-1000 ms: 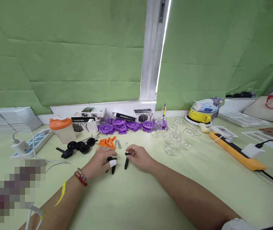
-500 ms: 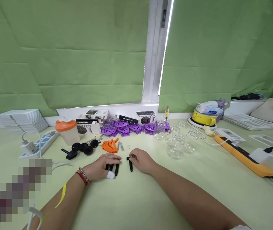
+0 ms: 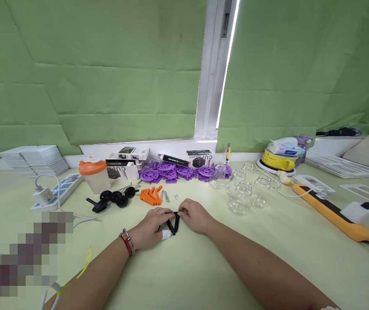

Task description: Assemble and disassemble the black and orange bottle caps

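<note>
Head view: both hands' fingers pinch slim, matte black plastic rods (image 3: pixel 173 223) together on the table.

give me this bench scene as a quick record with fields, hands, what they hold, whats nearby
left hand: on table, fingers on black plastic pieces, white tape on one finger
right hand: pinching top of one black piece
just behind: orange clips, screws
left of those: black knobs, orange-lidded shaker
back row: purple discs
right: glass jars
surface: table

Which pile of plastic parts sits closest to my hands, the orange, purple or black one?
The orange pieces, just beyond the left hand; the other piles lie farther off.
</note>
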Demonstrator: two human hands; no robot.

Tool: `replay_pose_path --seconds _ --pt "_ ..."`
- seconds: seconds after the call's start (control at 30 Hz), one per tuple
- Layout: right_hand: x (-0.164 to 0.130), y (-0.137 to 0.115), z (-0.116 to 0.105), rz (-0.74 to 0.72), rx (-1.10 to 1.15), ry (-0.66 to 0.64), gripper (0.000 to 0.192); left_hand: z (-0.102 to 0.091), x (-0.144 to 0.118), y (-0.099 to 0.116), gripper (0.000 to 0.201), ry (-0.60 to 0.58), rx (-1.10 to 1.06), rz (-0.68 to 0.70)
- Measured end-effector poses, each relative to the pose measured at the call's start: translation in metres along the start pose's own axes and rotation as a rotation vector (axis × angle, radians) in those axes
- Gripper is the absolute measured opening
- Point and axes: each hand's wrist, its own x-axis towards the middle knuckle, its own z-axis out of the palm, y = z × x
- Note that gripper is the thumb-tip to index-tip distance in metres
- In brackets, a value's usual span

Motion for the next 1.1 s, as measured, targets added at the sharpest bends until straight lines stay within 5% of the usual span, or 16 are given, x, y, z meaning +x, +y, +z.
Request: replay_pose_path --seconds 0.13,0.27,0.47,0.63,0.8,1.1 --pt "-0.001 0.000 -0.001 -0.047 0.016 0.002 0.012 -0.002 -0.006 -0.011 0.062 0.006 -0.016 -0.022" --pt "-0.004 -0.005 -0.005 -0.243 0.020 0.009 0.015 -0.008 -0.011 -0.020 0.073 -0.008 -0.067 -0.086" --pt "-0.006 -0.015 -0.003 -0.523 -0.065 -0.069 0.016 -0.030 -0.020 -0.028 0.063 -0.049 -0.260 -0.144" --pt "-0.008 -0.020 0.003 -0.520 -0.145 -0.108 0.014 -0.032 -0.022 -0.036 0.060 -0.110 -0.427 -0.135" --pt "-0.007 -0.022 0.004 -0.509 -0.155 -0.138 0.018 -0.025 -0.020 -0.041 0.071 -0.118 -0.327 -0.108" --pt "-0.003 -0.022 0.017 -0.509 -0.246 -0.104 0.029 -0.046 -0.030 -0.046 0.101 -0.311 -0.195 -0.099"
